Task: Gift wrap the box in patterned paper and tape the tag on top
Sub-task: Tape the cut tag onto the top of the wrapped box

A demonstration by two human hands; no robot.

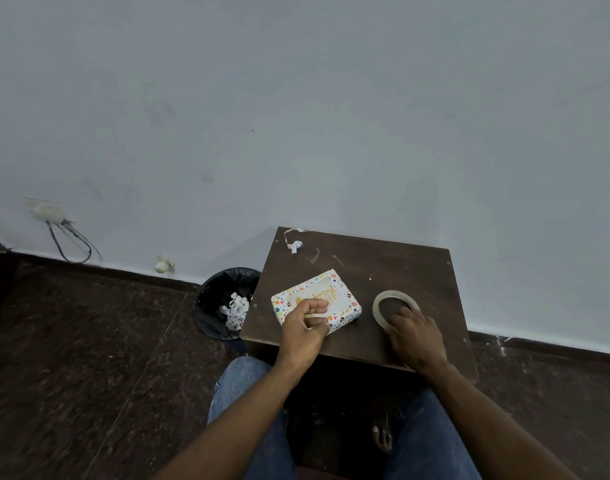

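Two hands at work over a small dark wooden table [400, 265] set against a pale wall [296, 98]. Left hand [305, 323] on the near edge of the wrapped box [345, 311], fingers curled over its top; whether pinching anything there, impossible to tell. Box lying flat near the table's left side, covered in white patterned paper with small coloured shapes, slightly turned. On its top, a pale tag [322, 294] with yellow lettering, partly hidden under the left hand's fingers. Right hand [416, 336] laid on the near rim of the tape roll [383, 301], fingers gripping it against the tabletop. Roll flat on the table, just right of the box and apart from it. Near the table's far left corner, scraps of paper [295, 244] and curled tape bits. On the floor, left of the table, a black-lined bin [213, 299] holding crumpled patterned offcuts. Below, blue jeans [244, 393] and a bare foot [381, 439].
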